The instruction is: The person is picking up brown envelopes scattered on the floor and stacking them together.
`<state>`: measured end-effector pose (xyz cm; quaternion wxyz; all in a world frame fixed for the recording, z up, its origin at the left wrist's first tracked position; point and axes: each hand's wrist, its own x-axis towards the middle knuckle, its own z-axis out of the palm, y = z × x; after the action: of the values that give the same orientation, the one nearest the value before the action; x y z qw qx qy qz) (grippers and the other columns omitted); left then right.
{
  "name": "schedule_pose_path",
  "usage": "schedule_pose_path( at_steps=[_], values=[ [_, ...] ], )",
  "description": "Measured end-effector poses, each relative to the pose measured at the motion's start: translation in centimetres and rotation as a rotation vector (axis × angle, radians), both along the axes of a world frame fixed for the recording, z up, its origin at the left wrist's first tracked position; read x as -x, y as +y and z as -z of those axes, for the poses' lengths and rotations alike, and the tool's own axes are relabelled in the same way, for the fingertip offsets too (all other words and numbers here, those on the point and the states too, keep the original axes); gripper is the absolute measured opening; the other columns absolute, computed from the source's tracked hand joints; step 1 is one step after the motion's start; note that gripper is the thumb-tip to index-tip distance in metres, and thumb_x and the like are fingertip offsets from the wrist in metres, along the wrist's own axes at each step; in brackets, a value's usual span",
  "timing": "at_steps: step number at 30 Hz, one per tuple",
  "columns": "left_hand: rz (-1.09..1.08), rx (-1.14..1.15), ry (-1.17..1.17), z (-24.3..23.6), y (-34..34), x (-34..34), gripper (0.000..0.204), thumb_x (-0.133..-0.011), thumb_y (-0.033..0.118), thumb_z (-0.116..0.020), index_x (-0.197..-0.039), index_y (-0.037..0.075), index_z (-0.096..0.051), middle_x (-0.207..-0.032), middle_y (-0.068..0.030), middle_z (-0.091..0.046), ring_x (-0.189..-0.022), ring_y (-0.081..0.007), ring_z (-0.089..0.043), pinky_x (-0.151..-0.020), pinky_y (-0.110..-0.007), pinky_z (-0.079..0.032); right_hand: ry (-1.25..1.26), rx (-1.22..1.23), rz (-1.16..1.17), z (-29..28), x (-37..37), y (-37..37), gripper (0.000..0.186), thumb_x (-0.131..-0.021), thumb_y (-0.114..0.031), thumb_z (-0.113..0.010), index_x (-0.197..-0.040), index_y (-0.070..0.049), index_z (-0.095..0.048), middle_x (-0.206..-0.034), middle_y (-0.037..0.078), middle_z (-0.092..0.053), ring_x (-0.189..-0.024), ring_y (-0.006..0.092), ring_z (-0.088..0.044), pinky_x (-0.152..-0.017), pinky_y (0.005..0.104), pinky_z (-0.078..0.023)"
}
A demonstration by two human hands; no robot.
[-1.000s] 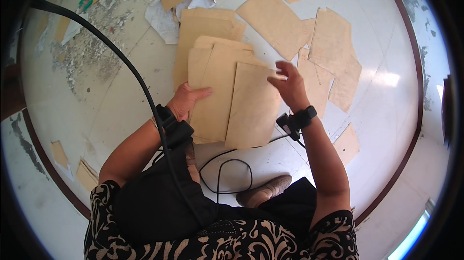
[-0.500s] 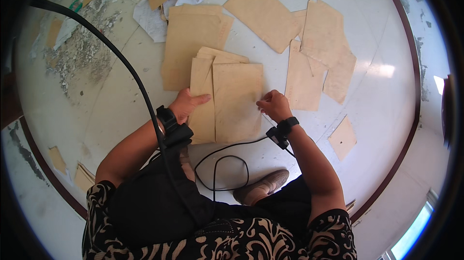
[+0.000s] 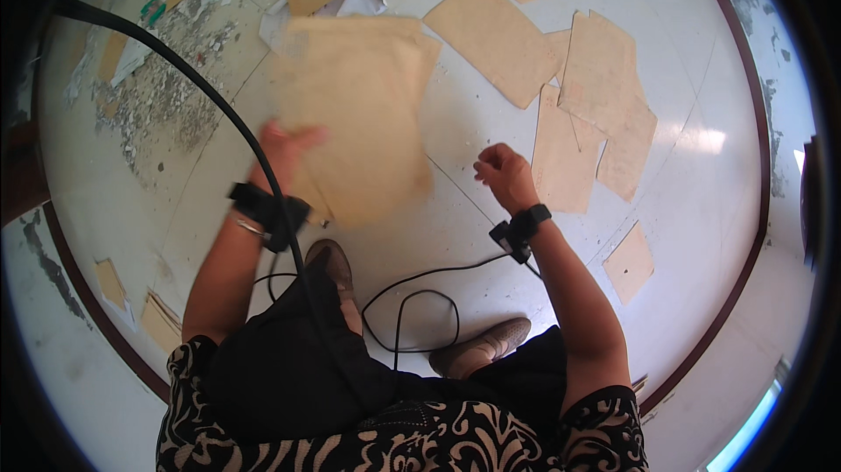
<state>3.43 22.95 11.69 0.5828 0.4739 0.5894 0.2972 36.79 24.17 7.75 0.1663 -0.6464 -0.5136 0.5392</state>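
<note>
A bundle of brown paper envelopes (image 3: 363, 121), smeared by motion, is over the floor in front of me. At its left side is my left hand (image 3: 287, 149), also blurred, with the thumb across the top and the other fingers partly hidden; it is closed on the bundle's edge. My right hand (image 3: 508, 176) is to the right of the bundle, apart from it, with fingers curled in and nothing visible in them. Both wrists wear black straps with small devices.
More brown envelopes lie on the pale floor, such as one at the top (image 3: 491, 38) and overlapping ones on the right (image 3: 565, 156). Rubble (image 3: 166, 95) covers the floor at left. A black cable (image 3: 188, 78) hangs across my left arm; another cable (image 3: 399, 283) loops between my shoes.
My left hand has moved left and slightly up, and the envelopes with it. My right hand stays about where it was, while the envelopes have come away from its fingers.
</note>
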Motion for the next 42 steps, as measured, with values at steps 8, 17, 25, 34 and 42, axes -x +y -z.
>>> schedule_pose_path(
  at_steps=[8, 17, 25, 34, 42],
  values=[
    [-0.826, -0.164, -0.262, -4.4, 3.6, 7.4, 0.039, -0.074, 0.0, -0.066, -0.112, -0.003, -0.054, -0.104, -0.0122, -0.061, -0.087, -0.0249, -0.062, -0.076, -0.036, -0.052, -0.125, -0.131, -0.211, 0.0, 8.2, 5.4, 0.023, -0.073, -0.012, -0.066, -0.091, 0.0, -0.058, -0.086, 0.017, -0.064, -0.08, 0.0319, -0.062, -0.072, 0.0367, -0.05],
    [-0.737, -0.023, 0.12, 6.4, -1.4, 8.3, 0.037, -0.076, -0.001, -0.063, -0.111, -0.003, -0.054, -0.105, -0.0086, -0.061, -0.089, -0.018, -0.061, -0.075, -0.031, -0.05, -0.351, -0.336, 0.038, 1.9, 14.3, 6.5, 0.067, -0.065, -0.004, -0.072, -0.121, 0.0, -0.036, -0.113, 0.017, -0.049, -0.098, 0.0327, -0.053, -0.084, 0.0365, -0.047],
    [-0.645, 0.117, -0.163, 5.2, -0.8, 8.4, 0.037, -0.076, -0.003, -0.06, -0.113, -0.001, -0.054, -0.105, -0.0082, -0.061, -0.092, -0.0198, -0.06, -0.078, -0.031, -0.049, 0.14, 0.096, 0.033, -1.1, 10.3, 7.2, 0.019, -0.068, -0.012, -0.068, -0.078, 0.003, -0.064, -0.065, 0.003, -0.059, -0.059, 0.0097, -0.049, -0.055, 0.0263, -0.042],
    [-0.36, 0.378, -0.494, 0.5, -0.4, 4.8, 0.045, -0.075, -0.002, -0.059, -0.119, -0.003, -0.05, -0.109, -0.0148, -0.06, -0.093, -0.0245, -0.063, -0.08, -0.037, -0.053, 0.539, -0.132, 0.273, -12.4, 0.1, 10.1, 0.01, -0.082, -0.003, -0.058, -0.09, -0.001, -0.064, -0.088, 0.008, -0.065, -0.08, 0.0158, -0.063, -0.068, 0.0259, -0.048],
    [-0.321, 0.546, -0.666, 4.8, -1.5, 0.8, 0.049, -0.08, 0.005, -0.062, -0.126, 0.001, -0.045, -0.115, -0.0134, -0.058, -0.1, -0.0247, -0.06, -0.083, -0.04, -0.051, 0.53, -0.018, -0.326, -5.4, 2.0, 1.5, 0.034, -0.071, 0.021, -0.045, -0.089, -0.002, -0.063, -0.101, 0.005, -0.063, -0.099, 0.0146, -0.057, -0.086, 0.0265, -0.044]
  ],
)
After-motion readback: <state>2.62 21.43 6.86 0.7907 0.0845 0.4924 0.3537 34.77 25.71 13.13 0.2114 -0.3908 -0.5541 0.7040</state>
